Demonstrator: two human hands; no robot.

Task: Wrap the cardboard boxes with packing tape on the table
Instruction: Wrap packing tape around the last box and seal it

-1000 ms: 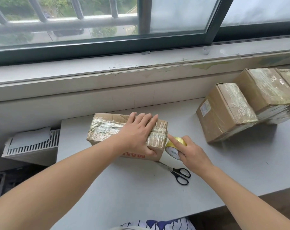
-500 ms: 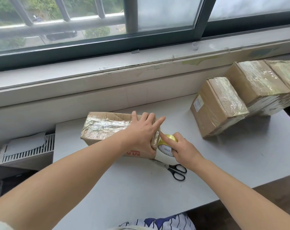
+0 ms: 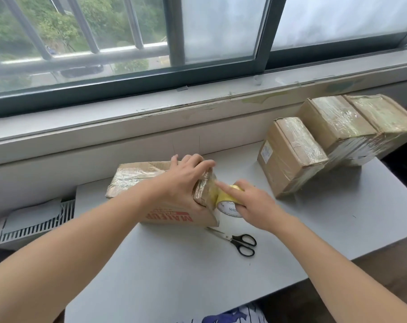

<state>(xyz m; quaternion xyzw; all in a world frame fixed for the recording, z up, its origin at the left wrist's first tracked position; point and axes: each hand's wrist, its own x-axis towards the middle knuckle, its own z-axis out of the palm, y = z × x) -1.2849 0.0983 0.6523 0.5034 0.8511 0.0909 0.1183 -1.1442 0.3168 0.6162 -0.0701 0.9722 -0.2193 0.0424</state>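
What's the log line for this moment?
step: taping box end | left hand: grips box | right hand: holds tape against box | scissors: on table

Red "MAKEUP" lettering is seen upside down on the cardboard box (image 3: 174,216). "MADE" is printed on the tape roll (image 3: 229,207) at its 3 o'clock. A label (image 3: 266,151) on the smaller box (image 3: 288,164) at 2 o'clock cannot be read.

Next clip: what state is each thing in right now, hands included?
Box: partly taped, lying on the table, held.
Tape roll: on edge against the box's right end.
Left hand: grips the box's right end.
Right hand: holds the roll, index finger pressing tape.
Scissors: closed, lying untouched by the box.
Three boxes: taped, set aside at right.
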